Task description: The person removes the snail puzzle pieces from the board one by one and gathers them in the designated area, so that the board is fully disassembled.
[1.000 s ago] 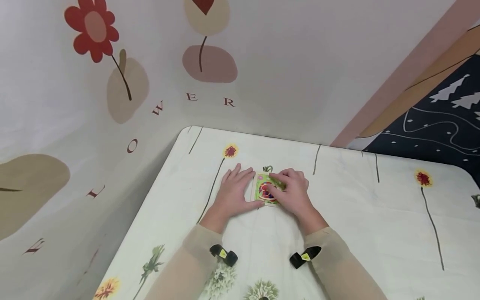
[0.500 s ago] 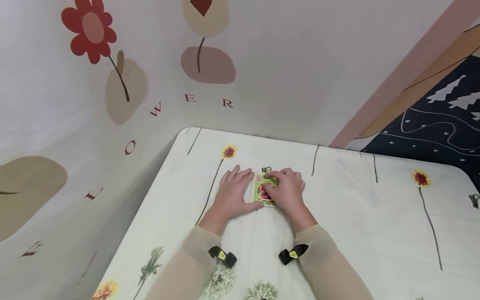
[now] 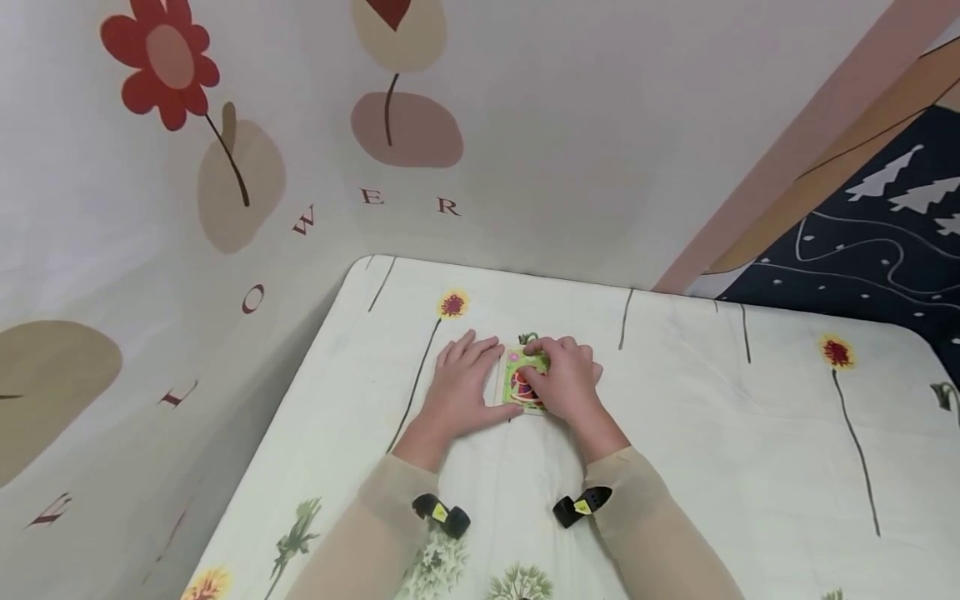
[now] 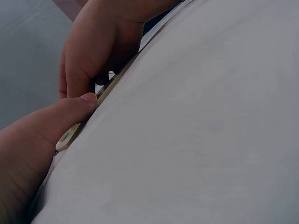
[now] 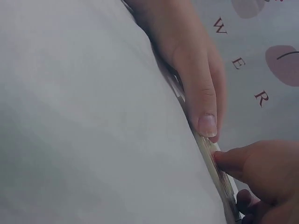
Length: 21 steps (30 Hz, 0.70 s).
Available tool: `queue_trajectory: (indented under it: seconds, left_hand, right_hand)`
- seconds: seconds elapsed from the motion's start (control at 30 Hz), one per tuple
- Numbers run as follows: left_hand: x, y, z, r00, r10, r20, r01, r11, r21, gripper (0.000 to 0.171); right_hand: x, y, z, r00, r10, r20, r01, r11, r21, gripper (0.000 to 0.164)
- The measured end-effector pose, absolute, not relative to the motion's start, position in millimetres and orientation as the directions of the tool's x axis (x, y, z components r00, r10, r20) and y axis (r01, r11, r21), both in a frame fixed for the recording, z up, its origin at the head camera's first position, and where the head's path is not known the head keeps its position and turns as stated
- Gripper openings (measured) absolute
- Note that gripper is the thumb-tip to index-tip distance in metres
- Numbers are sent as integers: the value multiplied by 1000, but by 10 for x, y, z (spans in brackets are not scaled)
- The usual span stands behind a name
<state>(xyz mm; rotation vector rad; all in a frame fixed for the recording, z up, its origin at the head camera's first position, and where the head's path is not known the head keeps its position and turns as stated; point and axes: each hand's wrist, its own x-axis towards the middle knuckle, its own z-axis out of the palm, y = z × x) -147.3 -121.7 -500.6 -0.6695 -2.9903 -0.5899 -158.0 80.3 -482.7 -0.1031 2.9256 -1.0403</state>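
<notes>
A small flat wooden picture board [image 3: 513,394], green-bordered with a red and purple figure, lies on the cloth between both hands. My left hand [image 3: 459,392] lies along its left side, fingers extended, thumb at the near edge. That thumb [image 4: 84,105] touches the board's edge in the left wrist view. My right hand [image 3: 566,377] reaches over the right part of the board, hiding it. Its bent index finger and thumb touch the picture side, and its other fingers are curled. Whether they pinch a loose piece I cannot tell. In the right wrist view the right thumb [image 5: 229,158] meets the board's face.
A white cloth [image 3: 720,450] printed with flowers covers the table. Behind and left stands a wall hanging [image 3: 555,142] with flower shapes and red letters. At the right, a dark panel [image 3: 862,258] shows white trees. Black cameras sit on both wrists, over beige sleeves [image 3: 652,517].
My right hand has shifted left across the board, its thumb and index finger moving further over the picture. The left hand keeps its place beside the board. The head view has turned slightly.
</notes>
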Motion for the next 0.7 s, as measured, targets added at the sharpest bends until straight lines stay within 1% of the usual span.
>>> queue_trajectory:
  seconds: [0.33, 0.7]
  left_hand:
    - [-1487, -1217, -4994, -907, 407, 104, 416, 837, 356, 100]
    - [-1477, -1218, -4989, -905, 409, 120, 423, 830, 364, 99]
  right_hand:
    - [-1577, 800, -4867, -994, -76, 85, -113, 720, -685, 29]
    - [-1565, 810, -4909, -985, -89, 150, -171, 678, -715, 27]
